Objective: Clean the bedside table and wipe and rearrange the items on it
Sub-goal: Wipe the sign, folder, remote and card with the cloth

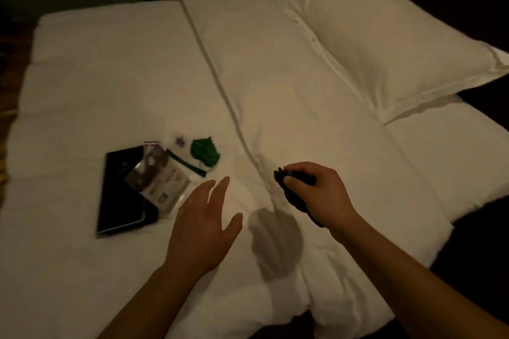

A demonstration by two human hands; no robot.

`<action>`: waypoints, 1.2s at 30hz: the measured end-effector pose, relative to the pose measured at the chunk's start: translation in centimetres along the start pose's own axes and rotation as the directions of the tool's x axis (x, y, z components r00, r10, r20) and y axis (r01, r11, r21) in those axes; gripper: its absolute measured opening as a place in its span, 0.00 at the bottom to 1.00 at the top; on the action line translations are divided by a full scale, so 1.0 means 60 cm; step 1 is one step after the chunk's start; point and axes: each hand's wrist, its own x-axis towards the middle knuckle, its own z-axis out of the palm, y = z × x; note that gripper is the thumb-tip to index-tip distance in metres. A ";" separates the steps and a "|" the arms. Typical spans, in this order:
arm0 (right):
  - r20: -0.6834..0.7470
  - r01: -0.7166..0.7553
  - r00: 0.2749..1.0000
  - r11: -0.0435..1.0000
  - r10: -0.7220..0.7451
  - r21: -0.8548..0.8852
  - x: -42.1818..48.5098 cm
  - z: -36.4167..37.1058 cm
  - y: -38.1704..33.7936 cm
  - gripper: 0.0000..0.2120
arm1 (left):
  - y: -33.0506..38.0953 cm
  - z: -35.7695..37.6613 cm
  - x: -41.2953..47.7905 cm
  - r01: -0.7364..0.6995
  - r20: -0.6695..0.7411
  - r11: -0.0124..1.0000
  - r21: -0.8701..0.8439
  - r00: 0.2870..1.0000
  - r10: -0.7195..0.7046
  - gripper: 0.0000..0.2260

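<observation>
One dark object (296, 201) in right hand (319, 195), black folder (118, 195) near left hand (203, 220)

Finding open sheet across the bed (91, 71) at far left and near edge; being blocked left of centre by clustered black folder (118, 195), leaflets (162, 181) and green leaf card (203, 153); meeting duvet ridge (228, 96) centrally, pillow (399, 44) far right.
</observation>
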 end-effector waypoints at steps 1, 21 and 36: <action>0.017 -0.004 1.000 1.000 0.004 0.004 0.006 0.026 -0.012 0.06 | -0.023 -0.014 -0.002 -0.005 -0.037 1.000 0.008 0.999 0.006 0.31; -0.001 -0.031 1.000 0.997 0.031 0.067 0.117 0.370 -0.086 0.16 | -0.225 -0.090 0.122 0.278 -0.008 0.476 -0.834 0.857 -0.515 0.14; 0.129 0.445 0.893 0.798 -0.432 -0.406 0.110 0.365 -0.057 0.17 | -0.217 -0.103 0.136 0.367 0.316 0.015 -0.930 0.822 -0.474 0.15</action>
